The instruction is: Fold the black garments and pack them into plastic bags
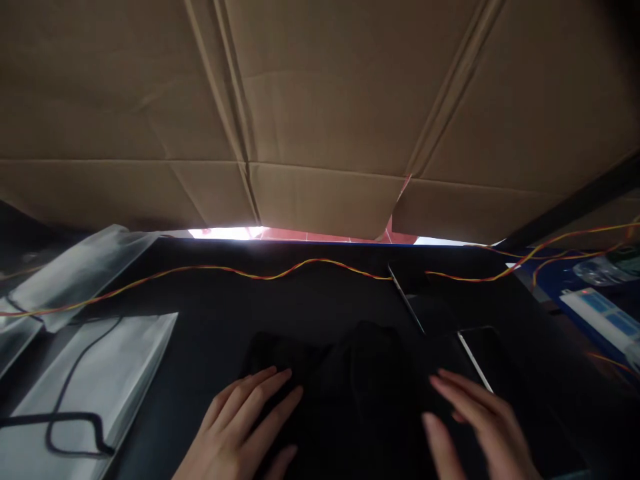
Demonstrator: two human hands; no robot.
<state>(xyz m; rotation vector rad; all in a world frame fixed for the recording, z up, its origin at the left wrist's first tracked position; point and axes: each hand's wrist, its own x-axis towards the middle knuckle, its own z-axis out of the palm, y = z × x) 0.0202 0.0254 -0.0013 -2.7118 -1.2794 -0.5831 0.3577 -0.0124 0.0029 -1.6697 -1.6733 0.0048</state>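
Observation:
A black item that looks like folded cloth (350, 380) lies on the dark tabletop in front of me; its outline is hard to make out. Over its left part rests my left hand (245, 420), fingers stretched out and apart. To its right, my right hand (477, 420) has its thumb and fingers spread with nothing between them. Just beyond the right fingers are two dark, phone-like slabs, one farther off (415, 300) and one nearer (483, 353). Whether my right hand touches the cloth, I cannot tell.
Creased cardboard (320, 87) walls off the far side. A red-and-yellow twisted wire (225, 269) crosses the table (200, 373). White translucent bags (95, 360) and black-framed glasses (75, 419) lie at left. A white power strip (600, 317) and clear bottle (607, 270) are at right.

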